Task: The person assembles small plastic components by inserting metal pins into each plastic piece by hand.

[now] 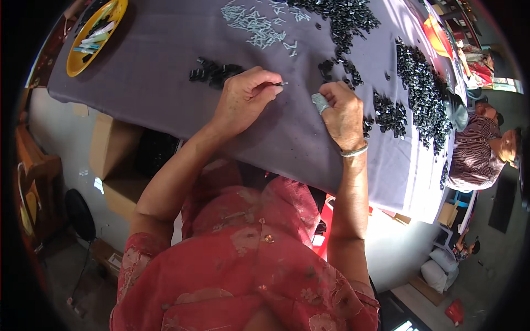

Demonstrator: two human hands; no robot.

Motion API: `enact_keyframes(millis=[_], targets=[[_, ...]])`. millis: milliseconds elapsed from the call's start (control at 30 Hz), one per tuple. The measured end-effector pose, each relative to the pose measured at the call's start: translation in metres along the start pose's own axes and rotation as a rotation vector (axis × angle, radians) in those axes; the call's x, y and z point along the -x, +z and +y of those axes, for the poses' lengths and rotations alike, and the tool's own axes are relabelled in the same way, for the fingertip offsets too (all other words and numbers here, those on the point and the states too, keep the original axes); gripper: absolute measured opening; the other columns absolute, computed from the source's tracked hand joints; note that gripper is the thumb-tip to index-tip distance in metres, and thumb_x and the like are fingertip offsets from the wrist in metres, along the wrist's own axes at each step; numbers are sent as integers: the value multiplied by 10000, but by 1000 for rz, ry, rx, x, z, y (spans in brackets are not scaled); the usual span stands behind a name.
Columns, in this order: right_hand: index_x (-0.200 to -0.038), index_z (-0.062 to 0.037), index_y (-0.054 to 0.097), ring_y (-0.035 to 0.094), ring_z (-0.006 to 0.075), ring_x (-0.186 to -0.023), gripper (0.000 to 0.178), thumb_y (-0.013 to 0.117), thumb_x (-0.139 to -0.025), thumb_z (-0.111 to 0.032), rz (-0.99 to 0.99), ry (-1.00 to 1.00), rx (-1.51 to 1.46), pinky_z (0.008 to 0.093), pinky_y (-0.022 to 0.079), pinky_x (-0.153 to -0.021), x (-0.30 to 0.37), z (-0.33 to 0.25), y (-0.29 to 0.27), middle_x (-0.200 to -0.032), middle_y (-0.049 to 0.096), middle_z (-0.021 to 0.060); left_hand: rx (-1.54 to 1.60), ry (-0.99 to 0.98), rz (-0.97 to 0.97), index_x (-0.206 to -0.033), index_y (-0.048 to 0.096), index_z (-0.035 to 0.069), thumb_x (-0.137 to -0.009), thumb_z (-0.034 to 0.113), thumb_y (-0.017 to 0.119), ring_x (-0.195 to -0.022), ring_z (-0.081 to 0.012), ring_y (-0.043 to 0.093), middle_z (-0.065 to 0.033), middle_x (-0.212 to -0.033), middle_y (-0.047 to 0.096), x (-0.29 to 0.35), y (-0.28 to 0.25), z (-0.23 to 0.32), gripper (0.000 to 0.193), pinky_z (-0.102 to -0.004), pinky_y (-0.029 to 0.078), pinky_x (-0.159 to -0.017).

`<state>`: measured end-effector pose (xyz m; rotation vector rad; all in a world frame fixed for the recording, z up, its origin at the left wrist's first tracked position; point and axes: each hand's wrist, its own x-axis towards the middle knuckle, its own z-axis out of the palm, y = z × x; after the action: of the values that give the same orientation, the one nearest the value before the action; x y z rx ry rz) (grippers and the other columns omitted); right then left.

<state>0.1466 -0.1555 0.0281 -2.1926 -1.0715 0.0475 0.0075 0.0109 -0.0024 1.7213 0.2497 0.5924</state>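
**Small parts pinched at mid-worktop**

At the centre of the frame the left hand (pixel 243 99) is closed in a pinch on a thin pale metal pin (pixel 280 84), whose tip pokes out to the right of the fingertips. Just right of it, the right hand (pixel 343 113) rests knuckles-up on the grey cloth (pixel 165 66), its fingers curled; whether it grips anything I cannot tell. One finger wears a grey wrap (pixel 319 102), and a silver bangle (pixel 354 150) circles the wrist.

A small cluster of black pieces (pixel 214 73) lies just up and left of the left hand. A scatter of pale pins (pixel 258 25) sits higher, at the top centre, and black pieces (pixel 419 91) run thickly down the right side of the worktop.

The pin looks slight and slippery; a loosened pinch could drop it onto the cloth, or let it roll toward the near edge, which lies close below both wrists. A sweep of the right forearm could push the black pieces over the right edge. Open cloth lies to the left, up to a yellow bowl (pixel 113 22) in the upper left corner. Another person sits off the right edge.
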Motion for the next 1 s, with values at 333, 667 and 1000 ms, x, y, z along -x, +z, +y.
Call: enact_keyframes(millis=[333,667,1000], targets=[[-865,-15,617,617,134,-613,171,673,-732,77,48,-208,-34,255,488,-564,8,2,0,-746,609,57,25,-3,43,-965,667,-4,-839,2,660,-657,-50,530,-13,-777,586,1,1,1,127,-217,436,-597],[-999,-4,638,573,51,-774,120,642,-879,7,-50,-74,-490,197,475,-659,-4,-6,5,-893,626,-21,-11,-19,-10,-1010,659,-13,-876,12,649,-730,-58,565,-1,-851,582,-2,0,1,136,-203,461,-631],[-1009,7,647,574,60,-802,127,623,-886,23,-202,-172,-516,203,478,-719,-17,-22,9,-928,631,-2,-43,19,3,-1010,664,9,-862,1,653,-709,-60,554,-7,-811,569,0,0,3,149,-211,452,-623]])
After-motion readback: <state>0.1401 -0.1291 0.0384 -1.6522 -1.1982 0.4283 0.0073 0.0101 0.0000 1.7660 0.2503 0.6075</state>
